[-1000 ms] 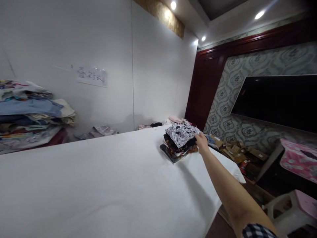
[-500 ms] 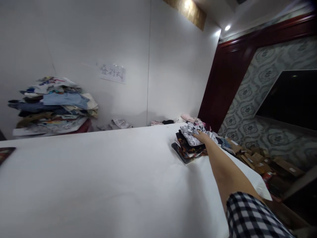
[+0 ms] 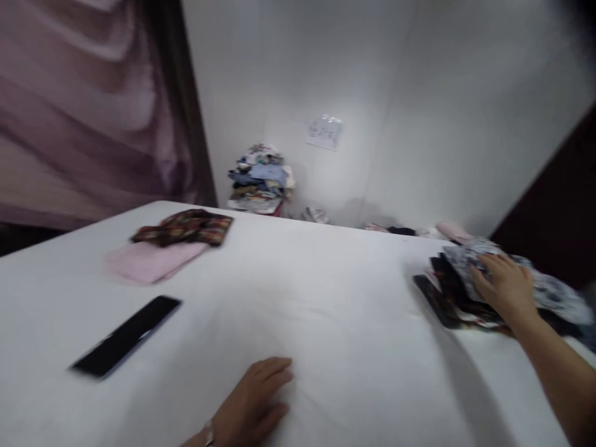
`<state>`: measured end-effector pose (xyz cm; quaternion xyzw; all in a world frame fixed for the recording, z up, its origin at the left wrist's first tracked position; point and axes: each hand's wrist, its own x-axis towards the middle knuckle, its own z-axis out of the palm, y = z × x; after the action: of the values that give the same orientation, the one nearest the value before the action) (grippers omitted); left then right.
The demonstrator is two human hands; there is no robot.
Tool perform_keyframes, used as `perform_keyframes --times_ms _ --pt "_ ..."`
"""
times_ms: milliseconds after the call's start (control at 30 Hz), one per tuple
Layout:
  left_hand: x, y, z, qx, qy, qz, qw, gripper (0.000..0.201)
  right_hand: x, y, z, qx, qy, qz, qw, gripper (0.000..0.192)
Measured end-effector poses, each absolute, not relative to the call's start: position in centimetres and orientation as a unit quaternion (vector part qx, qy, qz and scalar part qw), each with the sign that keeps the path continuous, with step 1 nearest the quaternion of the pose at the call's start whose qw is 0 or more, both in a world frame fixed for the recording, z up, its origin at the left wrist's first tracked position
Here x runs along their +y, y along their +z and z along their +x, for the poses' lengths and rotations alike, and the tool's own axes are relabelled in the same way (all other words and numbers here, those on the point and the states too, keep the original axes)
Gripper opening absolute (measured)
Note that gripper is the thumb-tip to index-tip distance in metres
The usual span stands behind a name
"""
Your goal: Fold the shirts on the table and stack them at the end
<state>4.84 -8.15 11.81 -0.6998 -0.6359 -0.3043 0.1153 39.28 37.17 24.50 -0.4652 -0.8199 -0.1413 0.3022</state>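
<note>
My right hand (image 3: 505, 287) rests with spread fingers on top of a stack of folded patterned clothes (image 3: 454, 285) at the right side of the white table (image 3: 326, 310); the top piece is black and white. My left hand (image 3: 255, 403) lies flat, palm down, on the table near its front edge, holding nothing. The picture is blurred by motion.
A dark flat phone-like object (image 3: 125, 335) lies at the front left. Farther back left, a plaid cloth (image 3: 184, 226) lies on a pink folded cloth (image 3: 149, 261). A pile of clothes (image 3: 261, 180) stands against the white wall, under a paper sign (image 3: 325, 131). A curtain (image 3: 93, 99) hangs left.
The view has swung left, bringing the curtain, the phone-like object and the plaid and pink cloths into sight. My left hand has appeared on the table. My right hand stays on the stack.
</note>
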Motion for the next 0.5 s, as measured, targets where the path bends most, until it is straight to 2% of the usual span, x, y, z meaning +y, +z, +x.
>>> perform_keyframes --times_ms 67,133,233,400,500 --pt "-8.7 12.8 4.6 -0.657 -0.318 -0.678 0.084 0.049 34.9 21.3 36.9 -0.875 -0.032 -0.354 0.329 0.051" --pt "-9.0 13.5 3.2 -0.684 -0.321 -0.651 0.072 0.042 31.6 17.6 33.9 -0.881 0.069 -0.328 0.333 0.050" --pt "-9.3 14.9 -1.4 -0.744 -0.307 -0.589 0.074 0.033 25.6 12.6 29.5 -0.916 0.173 -0.256 0.256 0.046" --pt "-9.9 17.9 -13.2 -0.898 -0.212 -0.383 0.052 0.033 18.6 8.3 24.3 -0.948 0.215 -0.141 0.185 0.038" --pt "-10.6 18.8 -19.9 -0.936 -0.193 -0.285 0.066 0.036 17.2 6.6 22.6 -0.955 0.210 -0.119 0.174 0.038"
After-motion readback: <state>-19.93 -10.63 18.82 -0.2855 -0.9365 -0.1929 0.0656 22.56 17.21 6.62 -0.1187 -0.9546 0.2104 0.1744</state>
